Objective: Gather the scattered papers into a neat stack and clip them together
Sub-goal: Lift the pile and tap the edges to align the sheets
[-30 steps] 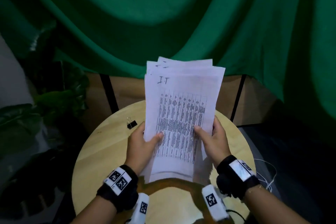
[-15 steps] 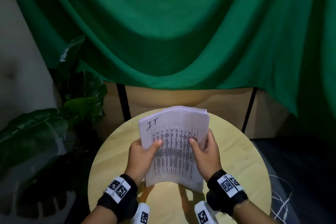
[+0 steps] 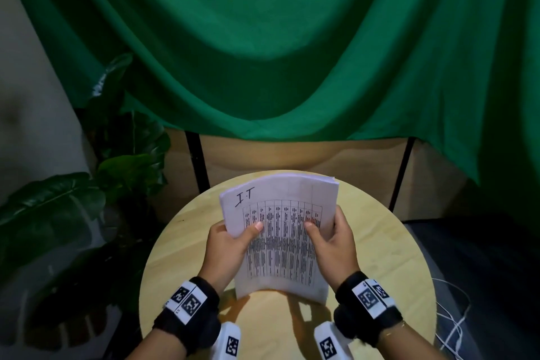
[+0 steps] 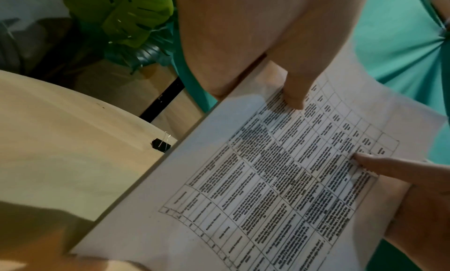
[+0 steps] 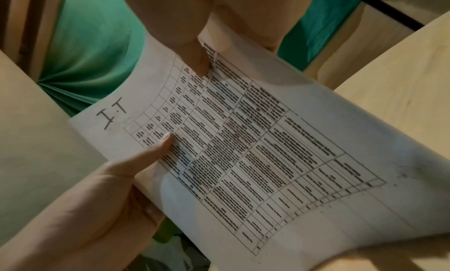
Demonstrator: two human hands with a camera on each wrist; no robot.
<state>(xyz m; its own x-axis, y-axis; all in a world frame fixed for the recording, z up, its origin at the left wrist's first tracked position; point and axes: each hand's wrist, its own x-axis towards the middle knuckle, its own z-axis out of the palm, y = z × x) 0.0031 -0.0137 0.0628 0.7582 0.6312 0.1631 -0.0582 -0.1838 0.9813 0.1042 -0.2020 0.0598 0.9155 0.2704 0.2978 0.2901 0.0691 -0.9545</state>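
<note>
The stack of papers is held upright on its near edge on the round wooden table; its left side is gripped by the left hand, its right side by the right hand, thumbs pressed on the printed front sheet; a black binder clip lies on the table left of the stack.

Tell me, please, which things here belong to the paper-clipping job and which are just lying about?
Belongs to the job:
- stack of papers, gripped by left hand and right hand
- black binder clip on the round table

Just lying about:
- green curtain
- leafy plant
- white cables
</note>
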